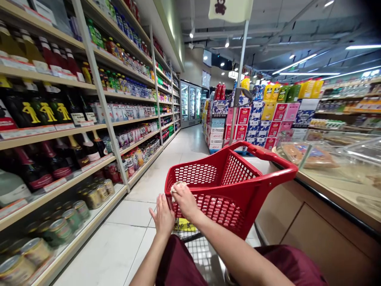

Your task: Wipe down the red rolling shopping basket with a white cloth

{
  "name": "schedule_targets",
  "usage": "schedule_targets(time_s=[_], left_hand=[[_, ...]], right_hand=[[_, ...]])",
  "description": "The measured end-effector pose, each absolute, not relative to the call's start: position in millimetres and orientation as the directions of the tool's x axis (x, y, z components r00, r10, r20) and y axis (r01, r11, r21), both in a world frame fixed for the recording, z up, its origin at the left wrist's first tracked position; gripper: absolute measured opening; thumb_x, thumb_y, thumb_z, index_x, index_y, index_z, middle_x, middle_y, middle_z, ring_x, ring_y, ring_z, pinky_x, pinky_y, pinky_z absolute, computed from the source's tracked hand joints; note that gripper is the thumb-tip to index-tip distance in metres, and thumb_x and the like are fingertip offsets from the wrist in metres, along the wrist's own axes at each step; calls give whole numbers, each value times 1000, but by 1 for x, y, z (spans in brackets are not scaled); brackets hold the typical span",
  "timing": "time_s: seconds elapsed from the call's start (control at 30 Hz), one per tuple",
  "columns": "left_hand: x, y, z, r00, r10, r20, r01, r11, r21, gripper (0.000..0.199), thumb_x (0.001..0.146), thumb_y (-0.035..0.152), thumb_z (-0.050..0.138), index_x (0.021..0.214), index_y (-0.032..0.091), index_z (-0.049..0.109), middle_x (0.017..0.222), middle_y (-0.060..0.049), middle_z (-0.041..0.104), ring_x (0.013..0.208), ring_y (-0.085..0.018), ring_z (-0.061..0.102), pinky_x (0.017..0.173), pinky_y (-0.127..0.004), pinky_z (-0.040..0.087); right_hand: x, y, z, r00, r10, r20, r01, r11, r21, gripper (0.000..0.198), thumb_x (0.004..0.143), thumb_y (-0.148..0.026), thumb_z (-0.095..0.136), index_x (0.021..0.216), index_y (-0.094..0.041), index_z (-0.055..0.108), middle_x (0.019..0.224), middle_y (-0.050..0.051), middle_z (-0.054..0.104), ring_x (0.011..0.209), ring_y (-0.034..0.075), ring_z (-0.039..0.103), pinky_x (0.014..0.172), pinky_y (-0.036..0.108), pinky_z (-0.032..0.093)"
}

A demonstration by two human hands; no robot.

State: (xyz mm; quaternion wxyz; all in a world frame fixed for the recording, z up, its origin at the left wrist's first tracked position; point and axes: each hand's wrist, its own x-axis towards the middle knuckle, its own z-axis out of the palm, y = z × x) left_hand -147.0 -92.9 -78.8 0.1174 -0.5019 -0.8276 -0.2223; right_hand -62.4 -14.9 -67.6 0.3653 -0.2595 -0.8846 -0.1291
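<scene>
In front of me stands a red plastic shopping cart (247, 198) with perforated sides and a red handle at its right end. My right hand (186, 200) is closed around a crumpled whitish cloth (179, 186) and presses it on the cart's near left corner, by the top rim. Flat against the end of the cart, just below that corner, rests my left hand (163, 216), its fingers stretched out and nothing in it. A yellow label (185, 225) shows low on the cart, partly hidden by my right forearm. The basket's floor is hidden.
Tall drink shelves (122, 149) with bottles and cans line the left. Stacked drink cartons (262, 123) stand behind the cart, around a metal pole (242, 51). A display counter (321, 198) with packaged food borders the right. A tiled aisle (186, 141) leads to glass-door fridges (190, 101).
</scene>
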Motion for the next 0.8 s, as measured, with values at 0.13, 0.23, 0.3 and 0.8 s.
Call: schedule_targets(time_s=[0.13,0.23,0.3,0.8], left_hand=[[-167,-103,-82,-535,746,397,845,466,264,62,73,10,35,134,5,23,143,-18,25,131,-24,25,103,-59,14],[-170,-105,-82,-539,739,405,842,463,277,63,73,11,35,135,6,23,143,-18,24,132,-24,23,104,-59,14],[-163,-102,-81,-515,745,424,857,440,268,64,73,10,35,135,6,22,143,-17,23,132,-24,23,104,-58,14],[-82,-63,-65,-179,831,526,983,173,61,63,72,10,36,135,9,26,144,-13,24,134,-23,18,106,-57,10]], right_hand=[[-61,-13,-57,-718,288,634,466,875,130,33,86,-20,49,118,-20,53,129,5,49,122,22,38,102,41,33],[-4,4,-45,-649,378,660,578,810,104,30,87,-16,45,113,-22,57,125,5,52,117,21,42,98,42,35],[26,13,-40,-517,488,703,714,700,39,28,87,-14,43,107,-22,61,122,7,54,113,22,46,96,44,36],[148,20,-24,-387,506,771,874,468,132,32,83,-10,45,108,-22,62,125,3,53,118,26,43,101,43,27]])
